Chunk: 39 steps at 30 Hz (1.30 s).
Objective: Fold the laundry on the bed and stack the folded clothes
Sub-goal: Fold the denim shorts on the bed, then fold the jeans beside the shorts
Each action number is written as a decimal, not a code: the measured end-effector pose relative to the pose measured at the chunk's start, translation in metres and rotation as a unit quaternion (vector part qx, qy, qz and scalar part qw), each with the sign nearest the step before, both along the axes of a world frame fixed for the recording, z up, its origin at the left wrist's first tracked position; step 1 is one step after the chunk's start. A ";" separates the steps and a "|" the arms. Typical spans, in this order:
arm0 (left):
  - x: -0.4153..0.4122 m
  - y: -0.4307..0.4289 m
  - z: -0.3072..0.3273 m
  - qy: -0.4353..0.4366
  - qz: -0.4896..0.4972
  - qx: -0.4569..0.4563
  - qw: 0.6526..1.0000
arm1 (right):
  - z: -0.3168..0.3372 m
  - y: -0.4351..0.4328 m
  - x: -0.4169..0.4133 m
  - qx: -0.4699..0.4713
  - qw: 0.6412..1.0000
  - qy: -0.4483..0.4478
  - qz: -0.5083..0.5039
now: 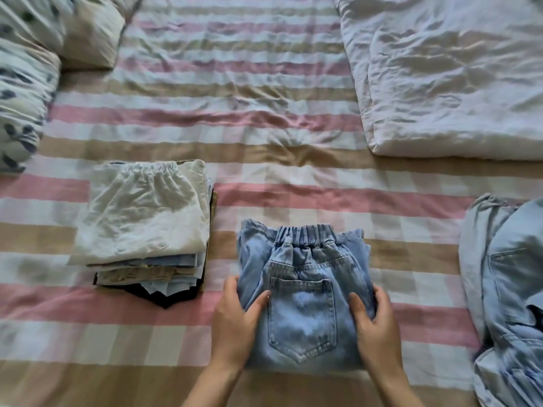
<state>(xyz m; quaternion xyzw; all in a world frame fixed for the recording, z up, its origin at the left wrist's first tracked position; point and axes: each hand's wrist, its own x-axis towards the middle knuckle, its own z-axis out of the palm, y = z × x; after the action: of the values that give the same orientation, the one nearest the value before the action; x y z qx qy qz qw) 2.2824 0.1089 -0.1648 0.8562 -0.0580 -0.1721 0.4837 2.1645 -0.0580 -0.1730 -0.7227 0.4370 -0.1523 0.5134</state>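
Your left hand (235, 315) and right hand (374, 318) clamp opposite sides of the folded denim jeans (302, 295) on the bed (293, 171) before you, thumbs on top. Lift level so the fold holds, then square them onto the clothes stack (141, 224) farther left.

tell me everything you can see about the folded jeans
The folded jeans are light blue denim, folded into a packet with the gathered elastic waistband at the far end and a stitched back pocket facing up. They lie on the striped sheet, right of the clothes stack, apart from it. The left hand and right hand grip their sides, thumbs on top.
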 end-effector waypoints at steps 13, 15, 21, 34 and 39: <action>0.111 -0.083 -0.062 0.021 -0.021 0.038 0.999 | -0.054 -0.093 0.110 -0.077 0.984 0.160 0.007; 0.106 -0.081 -0.067 0.009 -0.020 0.070 0.997 | -0.058 -0.092 0.106 -0.092 0.975 0.201 0.007; 0.083 -0.059 -0.069 -0.164 -0.091 0.294 0.937 | -0.054 -0.078 0.081 -0.197 0.931 0.305 0.036; -0.097 -0.097 0.058 -0.183 -0.211 0.013 0.960 | 0.066 -0.037 -0.103 -0.105 0.991 0.072 -0.026; -0.175 -0.140 0.088 -0.158 -0.360 0.012 0.920 | 0.102 -0.065 -0.204 -0.130 0.982 0.131 -0.030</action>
<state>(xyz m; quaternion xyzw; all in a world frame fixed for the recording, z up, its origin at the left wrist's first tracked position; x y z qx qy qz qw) 2.1072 -0.0316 -0.0768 0.7994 -0.4356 -0.1979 0.3635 1.9604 -0.1228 -0.0711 -0.7835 0.4982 -0.1274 0.3488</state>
